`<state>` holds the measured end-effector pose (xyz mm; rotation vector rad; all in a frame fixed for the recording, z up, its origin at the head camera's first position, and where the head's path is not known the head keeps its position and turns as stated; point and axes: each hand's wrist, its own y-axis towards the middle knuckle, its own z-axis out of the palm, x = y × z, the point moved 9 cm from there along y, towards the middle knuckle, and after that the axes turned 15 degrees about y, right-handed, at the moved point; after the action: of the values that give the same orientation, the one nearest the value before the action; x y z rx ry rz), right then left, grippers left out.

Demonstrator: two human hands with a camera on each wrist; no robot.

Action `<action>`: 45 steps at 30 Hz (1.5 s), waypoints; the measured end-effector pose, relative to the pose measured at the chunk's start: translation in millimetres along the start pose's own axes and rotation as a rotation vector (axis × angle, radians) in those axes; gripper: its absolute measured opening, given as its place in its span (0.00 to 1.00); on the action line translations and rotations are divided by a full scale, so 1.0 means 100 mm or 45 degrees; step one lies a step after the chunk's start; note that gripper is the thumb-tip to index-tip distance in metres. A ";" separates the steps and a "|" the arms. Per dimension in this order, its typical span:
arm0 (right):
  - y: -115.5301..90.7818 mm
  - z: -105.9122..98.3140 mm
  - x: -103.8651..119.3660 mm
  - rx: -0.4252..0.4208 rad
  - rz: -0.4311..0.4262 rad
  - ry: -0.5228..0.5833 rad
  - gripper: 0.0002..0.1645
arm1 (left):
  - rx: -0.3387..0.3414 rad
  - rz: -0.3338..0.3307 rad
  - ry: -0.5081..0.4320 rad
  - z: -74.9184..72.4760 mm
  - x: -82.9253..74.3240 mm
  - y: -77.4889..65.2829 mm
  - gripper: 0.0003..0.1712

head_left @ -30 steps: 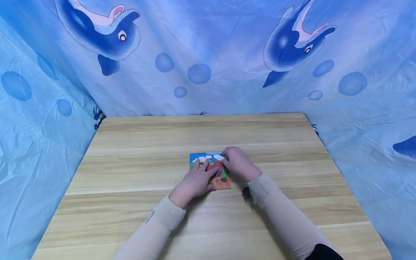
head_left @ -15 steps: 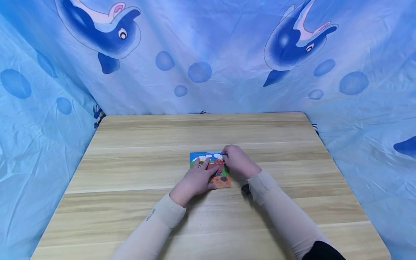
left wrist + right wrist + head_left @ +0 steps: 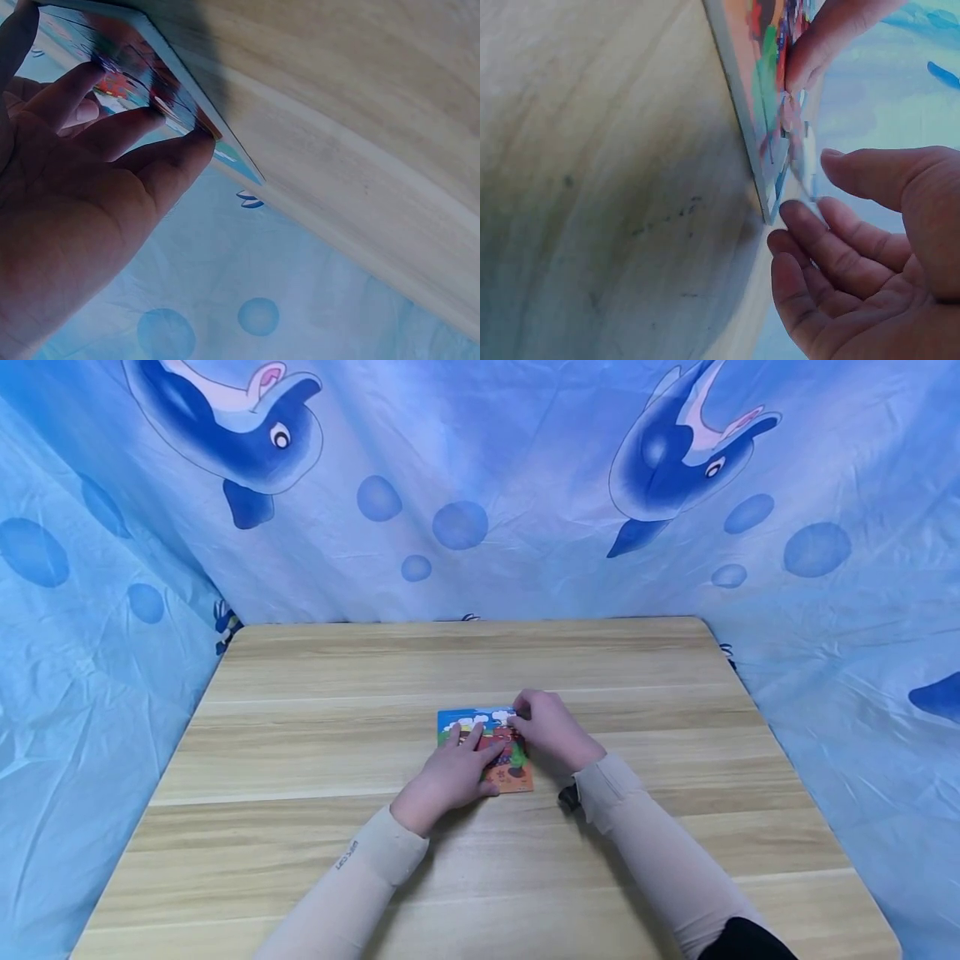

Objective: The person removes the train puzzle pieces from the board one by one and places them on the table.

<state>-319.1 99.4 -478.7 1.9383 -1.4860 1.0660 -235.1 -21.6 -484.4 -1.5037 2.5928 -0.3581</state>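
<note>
The spread left hand (image 3: pixel 448 772) partly hides a thin picture board (image 3: pixel 513 764), well inside the wooden table (image 3: pixel 337 677)'s edges. Right hand (image 3: pixel 552 727) curls at the board's far-right corner; its grip I cannot tell.

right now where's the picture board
In the head view, the picture board lies flat near the middle of the wooden table, under the left hand, with the right hand at its far right corner.

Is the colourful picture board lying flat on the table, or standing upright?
Flat: in the head view, the picture board lies picture side up on the table, with the left hand spread over it.
</note>
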 end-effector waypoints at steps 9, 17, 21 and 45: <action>-0.01 0.01 0.00 -0.007 -0.031 0.124 0.10 | -0.001 -0.007 0.024 0.01 0.02 -0.01 0.44; -0.06 -0.06 -0.11 -0.001 -0.040 0.212 0.12 | -0.015 -0.006 0.018 0.05 0.03 0.00 0.44; -0.10 -0.21 -0.25 -0.022 -0.006 0.265 0.12 | -0.009 -0.010 0.014 0.06 0.03 0.02 0.44; -0.43 -1.35 -1.13 -0.113 0.295 0.265 0.17 | -0.003 -0.013 0.008 0.04 0.03 0.00 0.43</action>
<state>-330.7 279.6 -486.8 1.5701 -1.6364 1.2368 -235.3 -24.7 -488.3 -1.5198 2.5916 -0.3615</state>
